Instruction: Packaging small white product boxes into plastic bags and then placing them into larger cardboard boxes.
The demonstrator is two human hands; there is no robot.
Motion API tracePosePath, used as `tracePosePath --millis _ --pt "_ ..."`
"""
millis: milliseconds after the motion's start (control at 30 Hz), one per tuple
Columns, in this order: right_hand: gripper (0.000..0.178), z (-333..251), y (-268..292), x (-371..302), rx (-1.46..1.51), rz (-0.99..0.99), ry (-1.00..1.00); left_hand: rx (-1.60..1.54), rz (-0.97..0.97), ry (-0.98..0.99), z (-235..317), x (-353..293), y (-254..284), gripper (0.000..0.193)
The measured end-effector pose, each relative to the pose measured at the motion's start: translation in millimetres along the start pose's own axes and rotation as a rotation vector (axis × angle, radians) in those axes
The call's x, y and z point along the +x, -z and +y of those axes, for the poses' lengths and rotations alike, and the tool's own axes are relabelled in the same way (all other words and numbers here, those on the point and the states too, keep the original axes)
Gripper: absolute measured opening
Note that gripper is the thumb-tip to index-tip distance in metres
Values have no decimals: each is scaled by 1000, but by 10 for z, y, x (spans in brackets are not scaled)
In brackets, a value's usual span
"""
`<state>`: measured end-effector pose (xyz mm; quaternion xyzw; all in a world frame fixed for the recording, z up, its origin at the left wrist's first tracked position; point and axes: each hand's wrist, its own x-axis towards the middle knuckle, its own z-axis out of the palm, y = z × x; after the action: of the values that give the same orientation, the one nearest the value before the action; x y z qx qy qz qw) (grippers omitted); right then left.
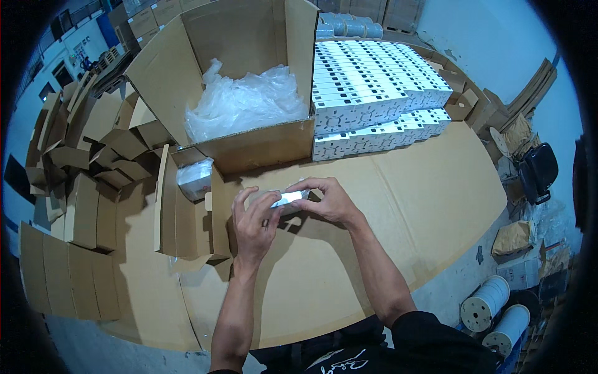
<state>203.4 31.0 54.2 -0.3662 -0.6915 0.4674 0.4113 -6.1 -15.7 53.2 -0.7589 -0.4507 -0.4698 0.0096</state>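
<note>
Between my two hands, above the cardboard-covered table, is a small white box (288, 199), which seems to have clear plastic around it. My left hand (254, 219) closes its fingertips on the near left end of the box. At the opposite end, my right hand (330, 198) pinches it between thumb and fingers. Just left of my left hand stands a narrow open carton (187, 227) with its flaps up. A white pack in clear plastic (195, 179) sits at the carton's far end.
A large open carton (261, 146) holding crumpled clear plastic bags (249, 103) stands behind my hands. Stacked white boxes (374, 96) fill the back right. Empty brown cartons (90, 212) crowd the left side. Cable reels (486, 302) stand on the floor at right.
</note>
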Motion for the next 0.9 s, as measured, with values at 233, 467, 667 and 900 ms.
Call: tracePosePath --millis 233,467,667,900 --pt "30 -79 11 3 -31 14 -10 -413 -89 385 -97 -39 -39 30" --pt "27 -194 -7 -17 -445 -15 200 -650 -78 542 -200 -104 -124 29" --pt "24 -577 -110 1 -802 -79 168 -707 -65 595 -219 -163 -152 28" --pt "19 -667 -45 228 -1050 -363 98 -548 -131 695 -21 -242 -25 41"
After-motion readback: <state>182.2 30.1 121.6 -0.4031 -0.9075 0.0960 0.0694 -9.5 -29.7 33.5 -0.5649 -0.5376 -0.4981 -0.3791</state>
